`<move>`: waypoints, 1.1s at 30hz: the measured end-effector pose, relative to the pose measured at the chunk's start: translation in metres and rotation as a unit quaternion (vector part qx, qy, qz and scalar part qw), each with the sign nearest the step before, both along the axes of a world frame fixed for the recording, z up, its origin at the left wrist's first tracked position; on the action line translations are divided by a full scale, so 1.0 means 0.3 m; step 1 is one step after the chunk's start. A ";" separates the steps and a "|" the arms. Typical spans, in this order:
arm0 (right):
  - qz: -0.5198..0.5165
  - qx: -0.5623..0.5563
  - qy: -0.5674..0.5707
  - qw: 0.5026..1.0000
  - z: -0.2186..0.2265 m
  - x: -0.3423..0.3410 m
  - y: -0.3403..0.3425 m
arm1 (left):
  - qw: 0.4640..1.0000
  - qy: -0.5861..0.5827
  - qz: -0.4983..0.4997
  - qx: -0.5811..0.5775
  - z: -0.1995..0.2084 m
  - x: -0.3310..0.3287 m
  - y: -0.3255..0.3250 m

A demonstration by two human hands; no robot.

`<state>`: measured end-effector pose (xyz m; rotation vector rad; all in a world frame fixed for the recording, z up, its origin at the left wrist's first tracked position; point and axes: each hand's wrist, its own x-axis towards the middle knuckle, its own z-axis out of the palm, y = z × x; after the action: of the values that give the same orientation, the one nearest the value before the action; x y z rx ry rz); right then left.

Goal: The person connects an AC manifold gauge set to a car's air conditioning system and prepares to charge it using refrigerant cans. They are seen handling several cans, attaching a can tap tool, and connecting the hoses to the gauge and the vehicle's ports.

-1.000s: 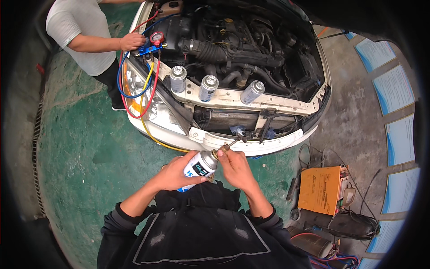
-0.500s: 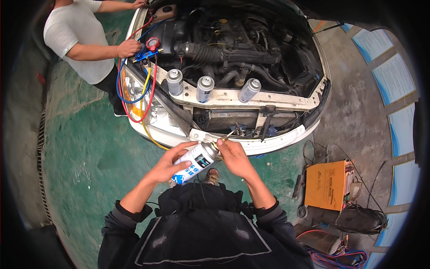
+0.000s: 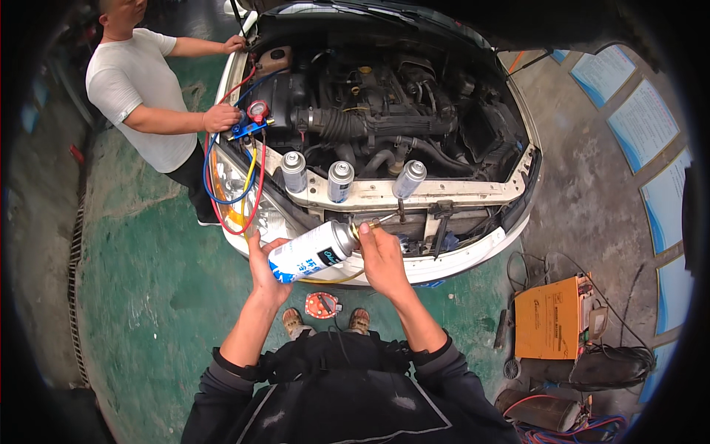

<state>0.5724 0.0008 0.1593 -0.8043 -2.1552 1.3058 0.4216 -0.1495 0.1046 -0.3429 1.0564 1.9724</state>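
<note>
A white-and-blue refrigerant can (image 3: 309, 254) lies tilted across my front, its silver top toward the right. My left hand (image 3: 266, 272) cradles its base end, fingers partly hidden behind it. At the can's top, my right hand (image 3: 383, 260) pinches a brass can tap (image 3: 357, 229) with a thin stem. Three similar cans, a left can (image 3: 293, 173), a middle can (image 3: 340, 183) and a right can (image 3: 409, 180), stand upright on the car's front crossmember (image 3: 473, 190). A blue manifold gauge (image 3: 248, 129) with red, blue and yellow hoses hangs at the left.
A co-worker in a white shirt (image 3: 140, 96) stands at the left, one hand by the gauge. The open engine bay (image 3: 384, 103) lies ahead. A red-orange device (image 3: 322, 305) sits on the floor near my feet. An orange machine (image 3: 547, 318) and cylinders are at the right.
The can has been raised and tipped closer to level, and my left hand has shifted from gripping over it to under its base end. The co-worker's hand stays by the gauge.
</note>
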 end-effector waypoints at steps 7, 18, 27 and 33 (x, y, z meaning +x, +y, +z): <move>0.003 0.037 0.020 0.999 0.051 0.009 -0.007 | 0.973 0.061 -0.222 -0.021 0.082 -0.033 -0.051; -0.048 0.055 0.063 0.995 0.052 0.017 -0.035 | 0.986 0.139 -0.058 0.066 0.133 0.002 -0.018; -0.088 0.062 0.104 0.989 0.049 0.015 -0.048 | 0.942 0.320 -0.055 0.085 0.094 0.047 0.015; -0.101 0.061 0.101 0.988 0.030 0.019 -0.033 | 0.951 0.264 -0.053 0.152 0.113 0.061 0.026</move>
<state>0.5781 -0.0091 0.1683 -0.7820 -1.9203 1.0912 0.4399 -0.1416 0.1386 0.4257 1.0376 2.1389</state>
